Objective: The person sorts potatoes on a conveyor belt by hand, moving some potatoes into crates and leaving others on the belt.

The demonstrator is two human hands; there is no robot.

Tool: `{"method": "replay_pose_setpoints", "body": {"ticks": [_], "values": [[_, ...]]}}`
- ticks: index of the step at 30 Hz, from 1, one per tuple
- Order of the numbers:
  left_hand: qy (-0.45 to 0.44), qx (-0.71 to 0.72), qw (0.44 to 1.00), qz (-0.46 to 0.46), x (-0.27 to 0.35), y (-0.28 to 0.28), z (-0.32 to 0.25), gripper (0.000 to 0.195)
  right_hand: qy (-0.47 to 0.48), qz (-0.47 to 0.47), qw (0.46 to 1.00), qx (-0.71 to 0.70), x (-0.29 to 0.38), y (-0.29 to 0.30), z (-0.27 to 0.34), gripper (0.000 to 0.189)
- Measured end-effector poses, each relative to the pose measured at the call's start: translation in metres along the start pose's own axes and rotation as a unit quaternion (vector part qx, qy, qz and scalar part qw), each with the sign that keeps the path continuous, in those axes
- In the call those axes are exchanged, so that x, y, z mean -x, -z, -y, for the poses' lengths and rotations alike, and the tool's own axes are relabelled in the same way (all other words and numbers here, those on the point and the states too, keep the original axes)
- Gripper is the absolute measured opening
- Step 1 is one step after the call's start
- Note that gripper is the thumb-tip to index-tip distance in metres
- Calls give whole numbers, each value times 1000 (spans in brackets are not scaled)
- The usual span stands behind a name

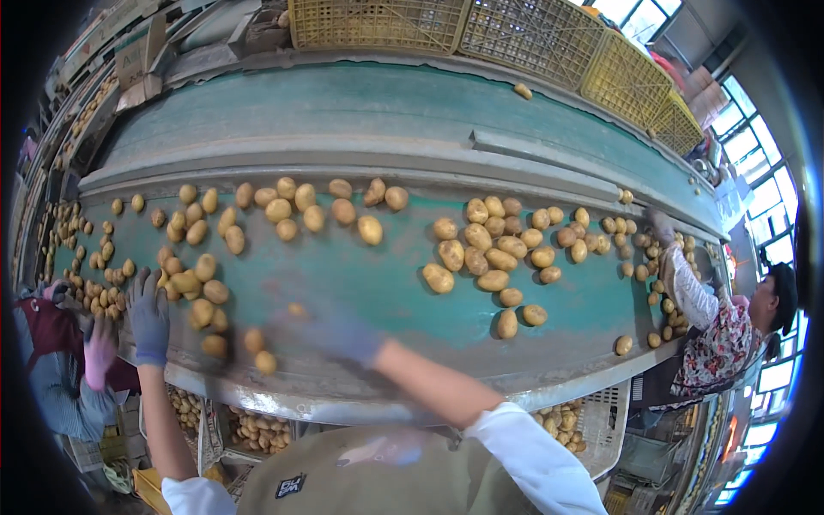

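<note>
Many potatoes (477,236) lie in loose groups on a green conveyor belt (399,290). My left hand (149,318), in a grey-blue glove, is flat at the belt's near left part, fingers pointing away from me, beside a cluster of potatoes (205,290). Whether it grips one is not visible. My right hand (328,331), gloved alike, is badly blurred over the near middle of the belt. A potato (297,309) shows near its fingertips; whether the hand touches it cannot be told. Two potatoes (260,351) lie between my hands, close to the near edge.
A co-worker (714,322) reaches over the belt at right; another person's pink-gloved hand (100,351) is near my left hand. A metal rim (309,407) borders the belt, with potato-filled crates (602,425) below. Yellow crates (380,26) line the far side, behind a second belt (290,96).
</note>
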State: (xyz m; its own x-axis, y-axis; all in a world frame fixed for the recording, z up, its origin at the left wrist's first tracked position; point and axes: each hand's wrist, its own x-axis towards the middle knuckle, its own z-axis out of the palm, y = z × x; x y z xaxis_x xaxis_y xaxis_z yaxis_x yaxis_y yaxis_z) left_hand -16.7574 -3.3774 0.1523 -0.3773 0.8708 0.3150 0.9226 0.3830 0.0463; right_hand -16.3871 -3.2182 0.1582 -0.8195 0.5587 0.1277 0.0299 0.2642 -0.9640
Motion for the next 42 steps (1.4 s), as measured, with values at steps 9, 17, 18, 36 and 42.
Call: {"method": "replay_pose_setpoints", "body": {"ticks": [9,17,18,36,42], "values": [[-238,217,932,165,43,-2,-195,50,-237,-306,742,547,103,171,-58,46],[-368,228,877,209,18,-33,-254,54,-36,-191,881,432,14,57,-54,40],[-362,209,886,202,13,-35,-243,54,-32,-183,885,428,1,48,-49,40],[-73,-109,987,90,-62,-93,192,52,89,-152,889,423,-238,-72,-90,52],[4,-55,997,57,-72,-101,230,48,-115,-147,842,506,-260,-125,-96,46]]}}
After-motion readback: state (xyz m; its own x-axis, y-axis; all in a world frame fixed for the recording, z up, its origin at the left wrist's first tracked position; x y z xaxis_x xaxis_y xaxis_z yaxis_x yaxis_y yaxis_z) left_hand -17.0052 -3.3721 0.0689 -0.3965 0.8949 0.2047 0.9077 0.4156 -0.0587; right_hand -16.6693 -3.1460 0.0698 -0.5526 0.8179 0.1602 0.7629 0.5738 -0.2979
